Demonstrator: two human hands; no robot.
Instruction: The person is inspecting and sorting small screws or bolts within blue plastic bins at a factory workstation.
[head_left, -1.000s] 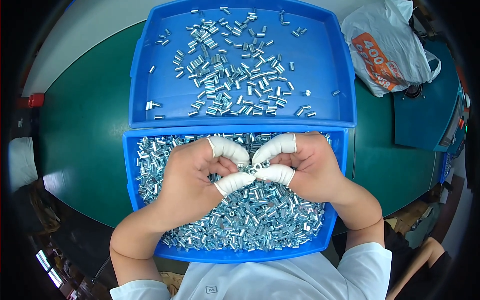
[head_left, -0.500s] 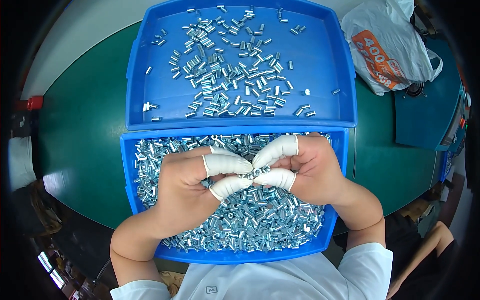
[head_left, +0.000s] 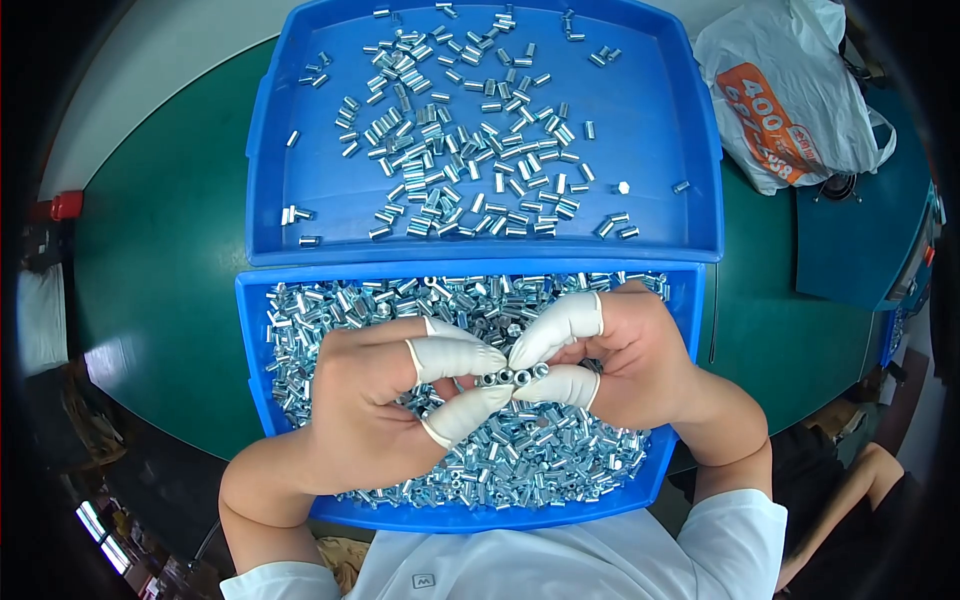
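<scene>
Over a blue bin full of small shiny rivet nuts, my left hand and my right hand meet fingertip to fingertip. White finger cots cover the thumbs and some fingers of both. Pinched between them is a short row of rivet nuts, side by side, their hollow round ends facing up. My left fingers close on the left part of the row and my right fingers on the right part. Finger cots partly hide the row's sides.
A blue tray with scattered rivet nuts adjoins the bin's far edge. Both rest on a green table. At the far right, a white plastic bag lies against a teal machine. Another person's arm shows at lower right.
Both hands have shifted slightly nearer to me, still together with the row of rivet nuts. The row's hollow ends show more clearly now. The whole view has shifted a little.
</scene>
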